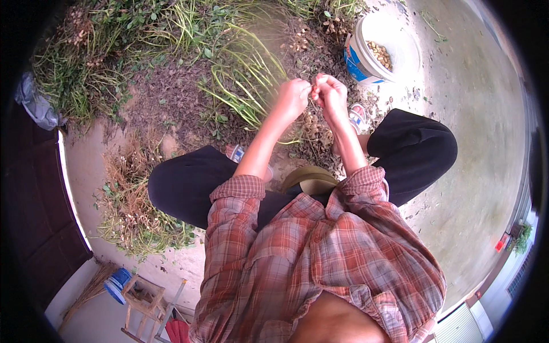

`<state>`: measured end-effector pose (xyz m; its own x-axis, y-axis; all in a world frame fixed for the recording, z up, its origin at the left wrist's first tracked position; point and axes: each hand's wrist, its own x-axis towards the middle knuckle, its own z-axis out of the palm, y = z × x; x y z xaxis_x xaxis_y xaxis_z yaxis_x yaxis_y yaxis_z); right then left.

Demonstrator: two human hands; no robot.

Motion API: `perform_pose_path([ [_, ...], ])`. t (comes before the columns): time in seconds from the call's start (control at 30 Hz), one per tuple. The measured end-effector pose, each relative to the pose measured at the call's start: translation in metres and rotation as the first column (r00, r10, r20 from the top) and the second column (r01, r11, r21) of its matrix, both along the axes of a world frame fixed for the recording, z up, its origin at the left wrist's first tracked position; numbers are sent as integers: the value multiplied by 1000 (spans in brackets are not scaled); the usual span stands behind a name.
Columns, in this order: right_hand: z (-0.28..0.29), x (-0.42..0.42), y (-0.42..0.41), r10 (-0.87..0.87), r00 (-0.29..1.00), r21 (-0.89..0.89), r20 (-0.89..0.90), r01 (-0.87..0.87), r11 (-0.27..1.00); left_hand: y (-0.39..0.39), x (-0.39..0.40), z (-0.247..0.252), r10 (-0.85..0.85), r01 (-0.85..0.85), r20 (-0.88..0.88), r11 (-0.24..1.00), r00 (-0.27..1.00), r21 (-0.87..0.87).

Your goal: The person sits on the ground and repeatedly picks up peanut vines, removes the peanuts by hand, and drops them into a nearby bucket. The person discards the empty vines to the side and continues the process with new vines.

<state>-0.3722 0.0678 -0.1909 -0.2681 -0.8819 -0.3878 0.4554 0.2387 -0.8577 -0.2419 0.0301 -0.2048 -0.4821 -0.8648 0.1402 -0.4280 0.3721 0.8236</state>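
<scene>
My left hand is closed around the root end of a peanut plant, whose green stems fan out to the left and below the wrist. Fingertips of my right hand meet those of the left and pinch something small at the roots, probably a peanut pod; the fingers mostly hide it. Below both hands, roots with clustered peanuts lie close to the ground. To the upper right of my right hand stands a white plastic bucket with a blue label, holding picked peanuts.
Piled peanut plants cover the upper left, and another heap lies beside my left knee. Dry leaves and soil litter spread over the concrete floor. A wooden stool, a blue container and a twig broom are at the lower left.
</scene>
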Motion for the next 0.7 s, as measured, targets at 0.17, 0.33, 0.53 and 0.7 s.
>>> perform_pose_path([
  [0.17,1,-101,-9,-223,972,-87,-72,216,972,-16,35,-5,120,-171,156,913,980,371],
  [0.33,-9,-37,18,439,897,181,-55,-423,888,-23,18,-30,177,-156,-3,874,984,461],
  [0.53,-42,45,53,512,345,173,-787,-673,719,-19,26,-34,282,-198,-66,805,957,559],
  [0.7,-41,44,56,490,173,283,-855,-636,718,-16,32,-34,333,-166,-154,758,930,631],
])
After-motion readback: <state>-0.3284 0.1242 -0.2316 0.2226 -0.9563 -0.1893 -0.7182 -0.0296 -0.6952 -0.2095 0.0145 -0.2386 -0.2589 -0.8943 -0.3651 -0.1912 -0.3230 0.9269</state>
